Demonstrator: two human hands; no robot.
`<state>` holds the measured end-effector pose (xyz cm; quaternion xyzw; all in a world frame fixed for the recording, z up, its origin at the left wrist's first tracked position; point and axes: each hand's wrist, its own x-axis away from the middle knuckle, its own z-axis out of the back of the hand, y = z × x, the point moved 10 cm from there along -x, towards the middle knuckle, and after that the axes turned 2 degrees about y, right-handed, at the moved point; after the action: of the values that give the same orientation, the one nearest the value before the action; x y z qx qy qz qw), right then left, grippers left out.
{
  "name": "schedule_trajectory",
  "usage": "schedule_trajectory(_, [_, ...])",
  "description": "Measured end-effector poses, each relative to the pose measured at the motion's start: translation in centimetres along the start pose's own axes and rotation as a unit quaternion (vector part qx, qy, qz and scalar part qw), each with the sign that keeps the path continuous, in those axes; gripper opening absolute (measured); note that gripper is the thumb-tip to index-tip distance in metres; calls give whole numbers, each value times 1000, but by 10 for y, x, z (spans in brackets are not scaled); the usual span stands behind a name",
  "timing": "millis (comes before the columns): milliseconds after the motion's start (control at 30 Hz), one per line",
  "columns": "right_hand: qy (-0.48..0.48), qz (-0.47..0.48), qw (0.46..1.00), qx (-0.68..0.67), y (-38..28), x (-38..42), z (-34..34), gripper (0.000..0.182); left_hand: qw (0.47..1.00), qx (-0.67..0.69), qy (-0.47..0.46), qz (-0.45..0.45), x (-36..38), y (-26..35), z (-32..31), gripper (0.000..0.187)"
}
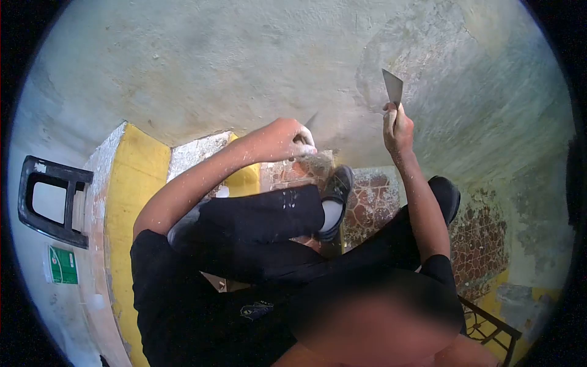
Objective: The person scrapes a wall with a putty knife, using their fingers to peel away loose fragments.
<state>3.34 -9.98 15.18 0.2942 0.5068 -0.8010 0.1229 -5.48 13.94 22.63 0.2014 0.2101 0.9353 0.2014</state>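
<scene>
My right hand (399, 129) is closed around a putty knife (393, 87), its flat metal blade pointing up in front of the grey wall. A patch of rough, damp-looking plaster (422, 58) lies just beyond that blade. Lower and to the left, my left hand (292, 140) is curled shut, with white dust on its thumb and fingers. From it a thin grey blade (312, 119) sticks up, seen nearly edge-on, which looks like a second putty knife; its handle is hidden in the fist.
Yellow-edged steps (137, 183) rise on the left, near a black plastic stool (27, 196) and a white bucket with a green label (62, 264). Red-brown patterned steps (370, 205) lie under my dark shoes (339, 186). A metal railing (495, 324) stands at the lower right.
</scene>
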Motion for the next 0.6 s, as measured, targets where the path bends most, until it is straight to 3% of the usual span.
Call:
schedule_trajectory(67, [-10, -29, 999, -36, 0, 2, -8, 16, 1000, 1, 2, -2, -5, 2, -5, 31])
schedule_trajectory(267, [26, 28, 995, -95, -11, 19, -24, 5, 996, 48, 60, -36, -43, 18, -26, 35])
schedule_trajectory(333, [37, 13, 997, -73, 53, 56, -48, 12, 992, 82, -53, 74, -49, 9, -50, 35])
schedule_trajectory(367, [31, 6, 998, -54, 86, 68, -58, 17, 991, 83, -59, 91, -55, 4, -52, 38])
schedule_trajectory(467, [-6, 43, 993, -112, 71, 45, -79, 29, 996, 20, -25, 83, -70, -1, -35, 34])
schedule_trajectory(500, [-19, 11, 993, -119, 77, 43, -88, 27, 995, 25, -12, 100, -79, -2, -25, 34])
schedule_trajectory(567, [-35, -33, 990, -132, 69, 40, -95, 26, 998, -36, 45, 28, -98, 23, 11, 30])
schedule_trajectory(600, [-30, -59, 991, -112, 64, 35, -91, 22, 998, -38, -29, 44, -120, 30, 9, 27])
